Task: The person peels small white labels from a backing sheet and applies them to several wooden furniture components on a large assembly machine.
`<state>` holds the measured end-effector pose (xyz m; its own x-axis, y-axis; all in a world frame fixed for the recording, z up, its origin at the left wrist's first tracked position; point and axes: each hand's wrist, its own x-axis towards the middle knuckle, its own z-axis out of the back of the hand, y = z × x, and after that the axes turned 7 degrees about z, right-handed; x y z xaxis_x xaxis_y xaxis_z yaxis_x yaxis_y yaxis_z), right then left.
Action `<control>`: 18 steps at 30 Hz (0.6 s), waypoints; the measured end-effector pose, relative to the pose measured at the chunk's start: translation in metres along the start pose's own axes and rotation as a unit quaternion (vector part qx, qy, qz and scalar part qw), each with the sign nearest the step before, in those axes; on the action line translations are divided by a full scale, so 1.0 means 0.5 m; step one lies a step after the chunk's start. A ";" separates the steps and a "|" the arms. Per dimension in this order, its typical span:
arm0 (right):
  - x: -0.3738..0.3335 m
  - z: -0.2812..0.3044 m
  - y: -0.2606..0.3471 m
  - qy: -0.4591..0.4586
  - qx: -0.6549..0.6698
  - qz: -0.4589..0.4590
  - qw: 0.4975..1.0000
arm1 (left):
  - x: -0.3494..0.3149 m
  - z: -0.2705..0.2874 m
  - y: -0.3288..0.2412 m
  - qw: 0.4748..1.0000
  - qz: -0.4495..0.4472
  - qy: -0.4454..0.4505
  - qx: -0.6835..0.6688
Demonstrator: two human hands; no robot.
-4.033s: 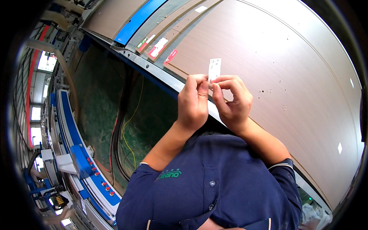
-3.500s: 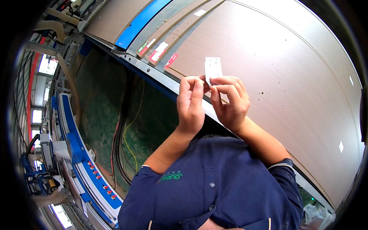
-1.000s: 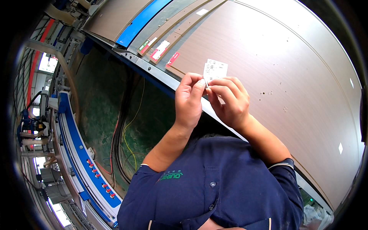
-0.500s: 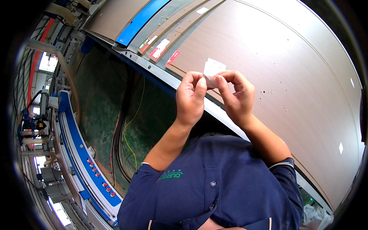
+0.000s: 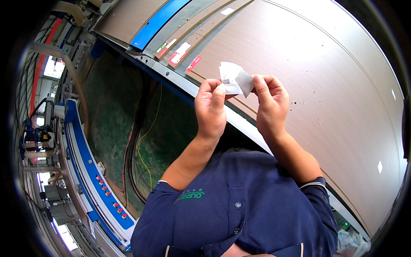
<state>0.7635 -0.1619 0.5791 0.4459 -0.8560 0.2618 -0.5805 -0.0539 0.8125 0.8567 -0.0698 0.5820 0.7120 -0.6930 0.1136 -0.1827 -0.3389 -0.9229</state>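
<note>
Between my two hands is a white printed sticker label (image 5: 228, 75) with a small square code on it. My left hand (image 5: 211, 106) pinches its lower left edge between thumb and fingers. On the right side a greyish sheet (image 5: 245, 80) bends away from the white face, pinched by the thumb and fingers of my right hand (image 5: 272, 102). Whether this grey part is the label's back or its backing paper, I cannot tell. Both hands are held up over the near edge of a large wood-grain panel (image 5: 325, 81).
Narrow wood-grain strips (image 5: 187, 49) with coloured labels lie beside the panel, near a blue strip (image 5: 156, 25). At left, cables (image 5: 136, 128) run over the green floor, beside a blue and white machine rail (image 5: 98, 171) with red knobs. A clear plastic bag (image 5: 352, 244) sits lower right.
My right hand has moved slightly right, apart from my left. The label, bunched between the fingers before, is now spread wider, with its grey side bent outward.
</note>
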 end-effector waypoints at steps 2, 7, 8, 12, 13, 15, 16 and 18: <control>0.003 -0.003 -0.002 -0.009 0.019 -0.007 1.000 | 0.001 -0.003 -0.001 1.000 -0.003 -0.006 -0.009; 0.004 -0.007 -0.005 -0.064 0.074 -0.023 0.995 | -0.002 0.002 0.002 0.999 -0.029 -0.036 -0.023; 0.006 -0.006 -0.007 -0.063 0.074 -0.022 0.995 | -0.002 0.002 0.002 0.999 -0.030 -0.036 -0.023; 0.008 0.006 -0.008 -0.063 0.098 -0.025 0.993 | -0.007 0.000 0.004 0.998 -0.024 -0.055 -0.031; 0.009 0.006 -0.008 -0.066 0.108 -0.029 0.991 | -0.007 0.000 0.004 0.998 -0.028 -0.054 -0.030; 0.012 0.004 -0.005 -0.077 0.109 -0.025 0.991 | -0.006 0.002 0.004 0.998 -0.027 -0.054 -0.033; 0.014 0.004 -0.004 -0.087 0.109 -0.022 0.990 | -0.006 0.002 0.004 0.998 -0.026 -0.055 -0.035; 0.015 0.006 -0.003 -0.087 0.109 -0.020 0.990 | -0.007 0.005 0.007 0.997 -0.028 -0.055 -0.036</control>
<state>0.7655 -0.1700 0.5784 0.3593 -0.9252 0.1222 -0.7059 -0.1838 0.6841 0.8551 -0.0669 0.5775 0.7913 -0.5997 0.1194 -0.1867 -0.4230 -0.8867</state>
